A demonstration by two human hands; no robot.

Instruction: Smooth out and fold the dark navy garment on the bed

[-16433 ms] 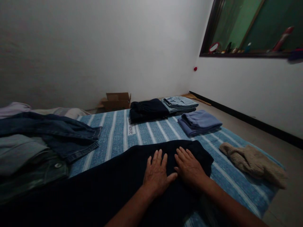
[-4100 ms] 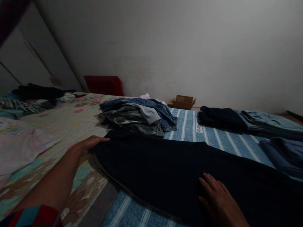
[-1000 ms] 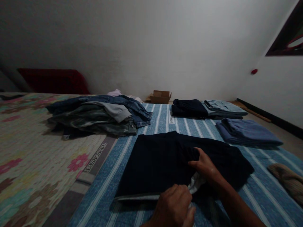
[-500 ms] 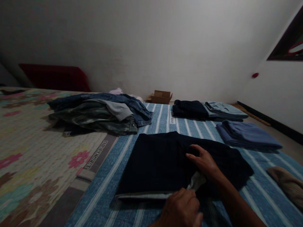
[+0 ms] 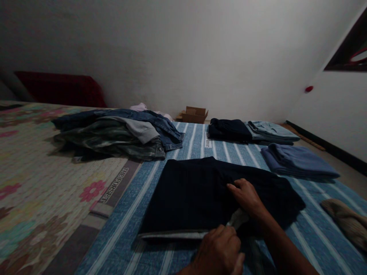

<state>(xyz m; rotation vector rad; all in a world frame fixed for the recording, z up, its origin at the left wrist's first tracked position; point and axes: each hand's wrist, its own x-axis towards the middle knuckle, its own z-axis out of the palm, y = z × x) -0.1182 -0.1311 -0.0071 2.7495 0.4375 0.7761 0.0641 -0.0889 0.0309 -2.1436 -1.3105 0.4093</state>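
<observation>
Blue-and-white striped bedding [image 5: 114,244] runs beside a floral quilt [image 5: 37,214], and on the stripes lies a dark navy garment [image 5: 189,194], folded into a rough rectangle. Its far edge is fairly straight, its surface is matte with soft creases, and a strip of pale grey lining [image 5: 172,235] shows along the near edge. The left hand [image 5: 219,250] sits at that near edge, fingers closed around the folded cloth and pale lining. The right hand [image 5: 245,196] lies on top of the garment, fingers slightly curled; whether it grips the cloth, I cannot tell. Beyond the garment, a heap of denim and grey clothes [image 5: 114,137] sits on the left. Folded stacks of navy and pale denim clothes [image 5: 246,130] and a folded periwinkle garment [image 5: 295,162] lie farther along the stripes, and a beige knit [image 5: 344,223] lies at the right.
</observation>
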